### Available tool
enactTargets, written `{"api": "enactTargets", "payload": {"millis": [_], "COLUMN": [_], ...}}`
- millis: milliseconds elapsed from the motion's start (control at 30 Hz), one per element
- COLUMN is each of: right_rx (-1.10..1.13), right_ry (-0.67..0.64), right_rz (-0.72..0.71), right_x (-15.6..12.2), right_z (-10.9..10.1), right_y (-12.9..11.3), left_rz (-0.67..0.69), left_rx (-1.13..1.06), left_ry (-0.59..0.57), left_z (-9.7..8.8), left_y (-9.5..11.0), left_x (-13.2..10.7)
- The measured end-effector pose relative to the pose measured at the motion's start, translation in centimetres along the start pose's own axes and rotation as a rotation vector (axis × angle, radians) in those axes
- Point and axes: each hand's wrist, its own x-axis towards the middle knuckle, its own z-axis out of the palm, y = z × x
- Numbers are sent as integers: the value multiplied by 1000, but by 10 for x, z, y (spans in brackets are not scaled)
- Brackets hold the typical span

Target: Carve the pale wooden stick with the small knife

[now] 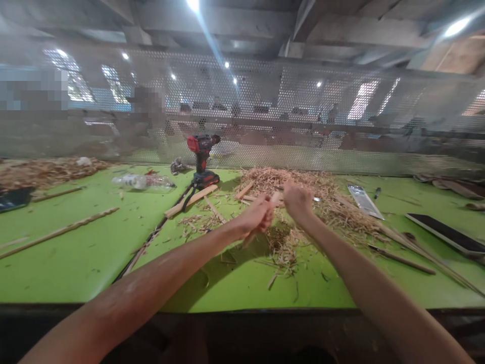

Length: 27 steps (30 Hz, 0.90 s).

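My left hand (259,213) is closed around a short pale strip of wood (248,240), whose lower end sticks out beneath the fist. Just beyond it, my right hand (297,199) is a fist near the strip's upper end. A thin dark edge shows beside the right fingers, but what they grip is mostly hidden. Curled wood shavings (286,247) lie below both hands, and a larger heap of shavings (295,177) spreads behind them.
A red and black cordless drill (202,156) stands upright behind a wooden slat (191,200). Leftward are a plastic bottle (144,182) and a long stick (60,232). Rightward lie a phone (449,232), a clear packet (365,201) and a slim pointed tool (403,259). A perforated screen (257,111) closes the back.
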Motion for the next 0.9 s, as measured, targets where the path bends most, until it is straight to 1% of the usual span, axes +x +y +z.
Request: {"api": "enactTargets", "payload": {"millis": [67,100,167,233,333,433,533,700,900], "right_rx": [-13,-16,-11,5,24,21,0,-34,-39], "right_ry": [8,17,37,52,39,2,-22,-45,-40], "right_rz": [108,140,134,50,-107,-191,-203,-224,-197], "right_x": [8,10,10,5,-8,-18,-21,-25,-22], "right_z": [-3,-4,-6,-5,-1,2,3,3,5], "right_y": [16,23,28,21,-3,-20,-25,-26,-28], "left_rz": [-27,-27,-14,-1,-9,-33,-37,29,65], "left_rx": [5,-5,-45,-90,-135,-150,-153,-148,-114], "left_ry": [-48,-52,-17,45,125,161,164,176,184], "left_z": [4,5,3,-3,-12,-17,-19,-20,-12], "left_y": [-2,-3,-4,-6,-8,-10,-14,-20,-19], "left_x": [0,1,4,9,15,17,19,23,23]}}
